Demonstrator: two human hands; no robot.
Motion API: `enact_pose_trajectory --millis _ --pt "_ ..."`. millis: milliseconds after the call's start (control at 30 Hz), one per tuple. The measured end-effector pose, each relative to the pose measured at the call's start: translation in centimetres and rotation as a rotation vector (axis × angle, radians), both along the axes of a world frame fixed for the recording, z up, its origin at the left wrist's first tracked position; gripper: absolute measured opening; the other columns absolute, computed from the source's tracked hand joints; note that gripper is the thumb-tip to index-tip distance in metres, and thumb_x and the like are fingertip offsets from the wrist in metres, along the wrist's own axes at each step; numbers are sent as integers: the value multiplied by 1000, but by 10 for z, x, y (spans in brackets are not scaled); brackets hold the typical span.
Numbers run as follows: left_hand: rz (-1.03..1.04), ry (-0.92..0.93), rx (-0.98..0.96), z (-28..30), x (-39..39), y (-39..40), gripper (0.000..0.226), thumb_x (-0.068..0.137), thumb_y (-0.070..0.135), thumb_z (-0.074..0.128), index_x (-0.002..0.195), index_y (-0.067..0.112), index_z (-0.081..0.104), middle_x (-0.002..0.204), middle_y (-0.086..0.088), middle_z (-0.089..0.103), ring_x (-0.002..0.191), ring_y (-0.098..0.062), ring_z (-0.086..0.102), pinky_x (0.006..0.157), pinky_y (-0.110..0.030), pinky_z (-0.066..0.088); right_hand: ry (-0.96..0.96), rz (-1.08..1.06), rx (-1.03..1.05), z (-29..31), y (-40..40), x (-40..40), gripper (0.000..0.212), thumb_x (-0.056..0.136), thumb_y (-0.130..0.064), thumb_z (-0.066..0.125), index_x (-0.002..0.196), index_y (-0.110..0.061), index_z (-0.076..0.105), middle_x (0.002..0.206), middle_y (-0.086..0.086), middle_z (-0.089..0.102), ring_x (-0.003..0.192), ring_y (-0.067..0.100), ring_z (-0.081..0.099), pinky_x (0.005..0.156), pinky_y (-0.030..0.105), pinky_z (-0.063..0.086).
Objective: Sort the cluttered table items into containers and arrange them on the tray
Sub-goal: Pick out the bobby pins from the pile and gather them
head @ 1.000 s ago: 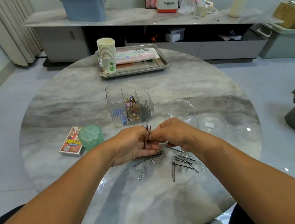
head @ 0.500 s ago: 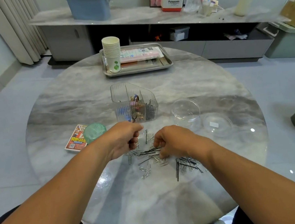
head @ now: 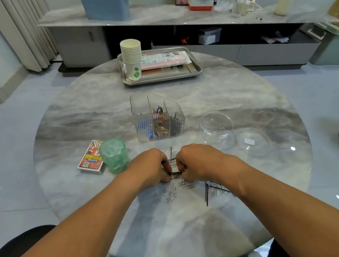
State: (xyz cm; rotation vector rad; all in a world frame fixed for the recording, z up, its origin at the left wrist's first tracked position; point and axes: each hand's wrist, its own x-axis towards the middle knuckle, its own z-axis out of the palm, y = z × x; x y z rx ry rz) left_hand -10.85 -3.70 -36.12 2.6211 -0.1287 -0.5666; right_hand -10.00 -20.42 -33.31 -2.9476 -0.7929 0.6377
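The tray [head: 196,71] sits at the table's [head: 98,121] far edge; the divided organizer [head: 158,116] at centre; the card box [head: 91,158] toward its left edge.

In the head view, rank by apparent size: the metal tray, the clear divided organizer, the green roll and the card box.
1. metal tray, clearly largest, though farthest away.
2. clear divided organizer.
3. green roll and card box: they look alike in size, and the roll hides part of the box, so I won't rank them.

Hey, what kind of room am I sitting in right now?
Most likely a home living room: a round marble table, a long low media cabinet against the wall, and floor-length curtains in the corner.
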Motion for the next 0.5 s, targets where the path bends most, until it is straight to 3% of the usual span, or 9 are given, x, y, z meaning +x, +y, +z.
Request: enact_pose_trajectory --millis 133,300,500 --pt "10 18 -56 -4 1 0 12 78 26 84 81 27 72 75 12 66 69 -3 58 56 -24 40 -4 -13 23 -2 0 0 24 79 -14 64 65 -24 48 77 -2 57 76 24 56 51 27 30" --pt "-24 19 -113 -7 1 1 10 85 26 78 80 28 69 79 12 66 75 -6 59 63 -26 44 36 -59 72 -7 -2 1 16 77 -18 66 68 -23 54 76 -1 62 75 24 59 53 27 35" --pt "90 -29 -345 1 8 3 13 84 25 80 76 26 70 60 13 64 52 2 53 56 -21 44 95 -214 292 -6 -16 12 13 80 -26 80 79 -15 73 72 4 71 68 19 63 65 35 53"
